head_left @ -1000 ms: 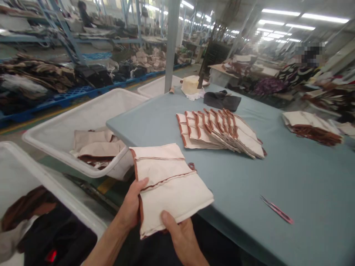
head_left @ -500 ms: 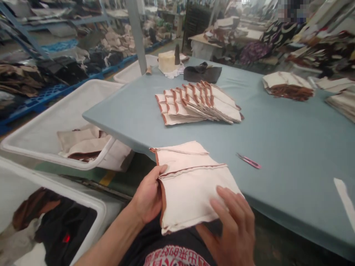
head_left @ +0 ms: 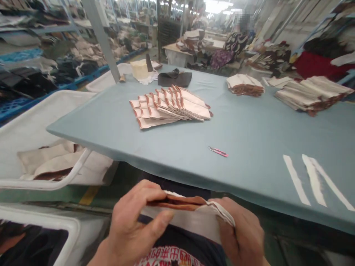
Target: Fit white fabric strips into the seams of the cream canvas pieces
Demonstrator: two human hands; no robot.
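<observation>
Left hand [head_left: 135, 221] and right hand [head_left: 245, 231] gripping opposite ends of a cream fabric piece [head_left: 191, 221], just off the near edge of the table [head_left: 177, 149], right fingertips hard to make out, shirt lettering [head_left: 169, 255] cut off below.

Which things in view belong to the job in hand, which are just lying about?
Likely part of it:
- cream, brown-edged cloth piece, in left hand and right hand
- fanned stack of similar cream cloth pieces
- pink-handled metal snips, perhaps

Apparently just lying about:
- crumpled dark grey cloth
- three narrow white strips
</observation>
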